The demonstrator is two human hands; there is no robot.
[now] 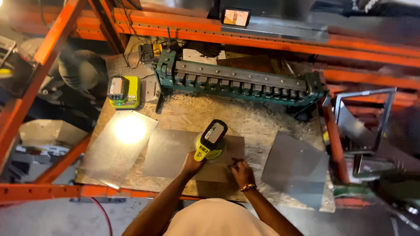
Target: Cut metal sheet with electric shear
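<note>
My left hand [191, 164] grips the handle of a yellow-green cordless power tool [211, 140], held upright over a flat grey metal sheet [173, 153] on the wooden workbench [245, 118]. My right hand [243, 171], with a beaded bracelet at the wrist, rests fingers-down on the same sheet just right of the tool. Whether the tool's tip touches the sheet is hidden by the tool body.
A shiny metal sheet [117, 148] lies at the left, another grey sheet [295, 168] at the right edge. A green bending brake [238, 81] spans the back. A yellow-green battery charger [124, 91] sits back left. Orange rack beams [52, 190] frame the bench.
</note>
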